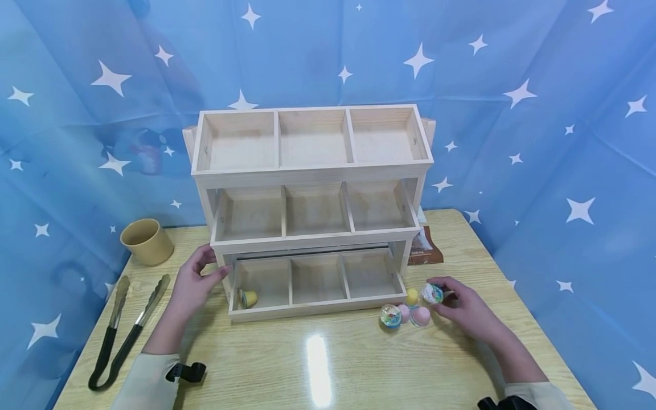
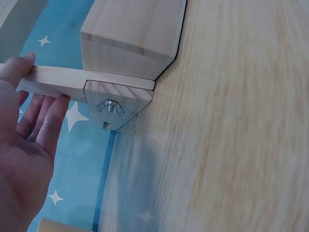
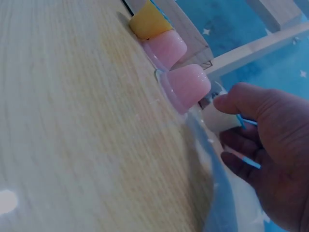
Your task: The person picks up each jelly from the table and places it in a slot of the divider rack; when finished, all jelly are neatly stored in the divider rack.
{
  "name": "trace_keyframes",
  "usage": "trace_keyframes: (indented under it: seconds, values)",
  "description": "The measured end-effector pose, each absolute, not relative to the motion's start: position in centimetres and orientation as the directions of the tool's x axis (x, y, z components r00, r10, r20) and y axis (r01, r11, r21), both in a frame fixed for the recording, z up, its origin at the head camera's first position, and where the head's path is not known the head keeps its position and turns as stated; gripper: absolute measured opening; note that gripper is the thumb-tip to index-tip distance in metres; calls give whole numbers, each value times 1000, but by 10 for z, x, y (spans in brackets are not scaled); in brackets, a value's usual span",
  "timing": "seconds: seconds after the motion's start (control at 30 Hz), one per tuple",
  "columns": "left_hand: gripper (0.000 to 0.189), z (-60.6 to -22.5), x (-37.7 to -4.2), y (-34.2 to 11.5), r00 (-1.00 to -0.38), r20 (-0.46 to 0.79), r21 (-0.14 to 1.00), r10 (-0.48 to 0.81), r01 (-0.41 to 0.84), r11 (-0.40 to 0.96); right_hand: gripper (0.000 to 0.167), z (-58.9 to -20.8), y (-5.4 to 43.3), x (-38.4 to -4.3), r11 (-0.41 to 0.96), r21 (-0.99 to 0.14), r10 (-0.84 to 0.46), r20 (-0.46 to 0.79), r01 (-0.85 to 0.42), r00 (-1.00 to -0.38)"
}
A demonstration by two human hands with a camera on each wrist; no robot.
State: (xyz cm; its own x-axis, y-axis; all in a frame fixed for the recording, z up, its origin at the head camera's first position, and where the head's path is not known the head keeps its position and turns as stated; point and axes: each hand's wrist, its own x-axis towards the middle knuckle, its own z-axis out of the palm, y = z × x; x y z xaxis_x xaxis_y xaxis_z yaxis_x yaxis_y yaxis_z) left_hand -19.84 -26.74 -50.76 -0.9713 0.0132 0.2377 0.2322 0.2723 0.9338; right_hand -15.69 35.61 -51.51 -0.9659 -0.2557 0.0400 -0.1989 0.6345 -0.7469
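A three-tier wooden rack (image 1: 312, 175) with three compartments per tier stands on the table. My left hand (image 1: 197, 283) grips its upright (image 2: 58, 81) at the left side, thumb on one face and fingers on the other. A yellow jelly cup (image 1: 249, 299) lies tipped in the bottom-left compartment. By the rack's lower right corner my right hand (image 1: 466, 310) pinches a whitish jelly cup (image 3: 219, 117) with a printed lid. Beside it on the table are two pink jelly cups (image 1: 421, 316) (image 3: 166, 50), a yellow one (image 1: 412, 296) and one lying with its printed lid up (image 1: 390, 316).
Black-handled tongs (image 1: 115, 336) lie spread at the left of the table (image 1: 256, 364). Behind them stands a tan cup (image 1: 147, 242). A brown packet (image 1: 426, 247) lies partly behind the rack's right side. A blue star-patterned cloth (image 1: 538, 142) hangs around the table.
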Motion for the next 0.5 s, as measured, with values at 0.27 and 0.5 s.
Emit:
trace_keyframes:
  seconds: [0.27, 0.5]
  values:
    - [57, -507, -199, -269, -971, 237, 929, 21, 233, 286, 51, -504, 351, -157, 632, -735, -204, 148, -246, -968]
    - [57, -511, -202, -272, -972, 234, 925, 26, 231, 301, 53, -495, 340, -157, 605, -740, -185, 230, -295, -955]
